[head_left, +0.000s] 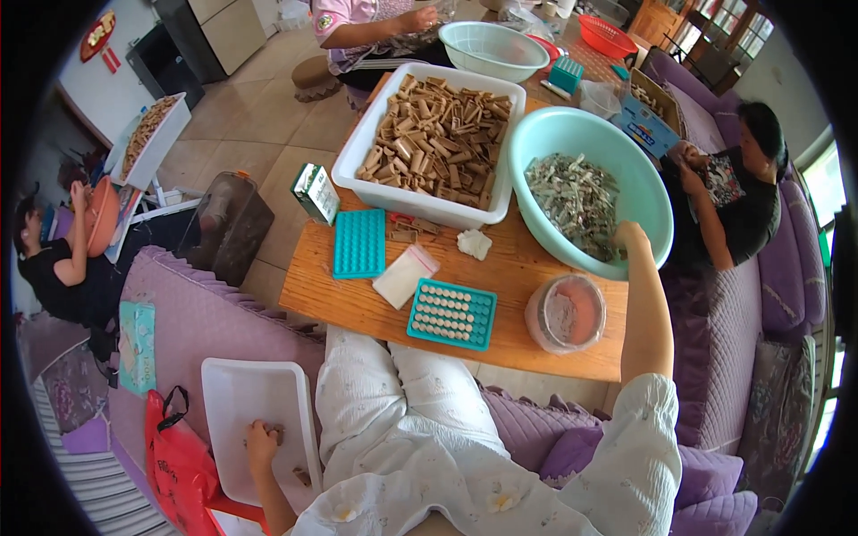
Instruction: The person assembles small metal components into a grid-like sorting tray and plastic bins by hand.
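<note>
A person's right hand (628, 237) reaches into a large turquoise basin (643, 170) at the far right corner of a low wooden table (357, 308), the fingers sunk into a heap of grey-green shredded pieces (572, 196); whether they are spread or closed cannot be told, since the pile hides them. The left hand (262, 439) rests inside a shallow white tray (241, 393) lying on the purple sofa (206, 322) to the person's left, fingers curled narrowly around a small brown piece (278, 434), with another brown piece (302, 476) near the tray's near edge. Just beside the basin, at the table's far edge, stands a white rectangular tub (357, 165) heaped with tan, stick-like blocks (438, 134). Near the table's front edge lies a teal mould tray (452, 314) filled with rows of pale round pieces, and a second, empty teal mould tray (359, 243) lies toward the left edge; a small clear bag (404, 275) sits between them. A round clear tub (566, 313) holding pinkish powder stands at the near right corner. A small green-and-white box (315, 192) stands off the table's left edge. Across the table, another person (357, 22) in a pink top sits beside a pale green bowl (494, 49), and a person in black (733, 196) sits on the sofa at the right. A red bag (179, 456) lies beside the white tray.
</note>
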`<state>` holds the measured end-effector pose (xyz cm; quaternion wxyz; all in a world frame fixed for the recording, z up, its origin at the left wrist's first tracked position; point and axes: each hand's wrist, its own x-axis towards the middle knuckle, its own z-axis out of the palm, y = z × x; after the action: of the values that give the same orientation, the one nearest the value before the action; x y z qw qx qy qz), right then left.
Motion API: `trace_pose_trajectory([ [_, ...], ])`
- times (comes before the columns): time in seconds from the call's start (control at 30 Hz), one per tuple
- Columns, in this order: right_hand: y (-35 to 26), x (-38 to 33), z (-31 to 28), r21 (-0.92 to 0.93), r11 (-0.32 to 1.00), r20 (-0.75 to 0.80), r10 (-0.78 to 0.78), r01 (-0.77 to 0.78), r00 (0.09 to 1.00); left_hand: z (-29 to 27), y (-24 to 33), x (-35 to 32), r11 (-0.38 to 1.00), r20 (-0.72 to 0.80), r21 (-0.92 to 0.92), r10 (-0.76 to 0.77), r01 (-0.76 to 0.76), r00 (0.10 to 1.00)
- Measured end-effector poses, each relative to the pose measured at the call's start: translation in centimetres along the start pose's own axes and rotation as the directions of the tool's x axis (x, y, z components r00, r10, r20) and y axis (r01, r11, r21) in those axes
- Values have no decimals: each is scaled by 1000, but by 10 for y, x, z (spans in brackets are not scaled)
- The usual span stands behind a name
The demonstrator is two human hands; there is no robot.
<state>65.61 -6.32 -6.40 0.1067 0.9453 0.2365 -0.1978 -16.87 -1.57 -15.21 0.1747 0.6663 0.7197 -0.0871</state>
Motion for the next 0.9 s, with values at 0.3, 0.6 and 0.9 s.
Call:
trace_pose_trajectory([
  [0.3,-14,-61,-65,51,893,-774,-248,448,583,-143,215,-2,857,-331,-70,463,-510,822],
  [0.6,-20,-62,-65,-2,833,-786,-344,553,514,-128,535,149,396,-302,-96,863,-913,406],
  [0.9,-8,-75,-100,275,743,-821,-150,611,551,-99,574,172,253,-131,589,967,-768,219],
])
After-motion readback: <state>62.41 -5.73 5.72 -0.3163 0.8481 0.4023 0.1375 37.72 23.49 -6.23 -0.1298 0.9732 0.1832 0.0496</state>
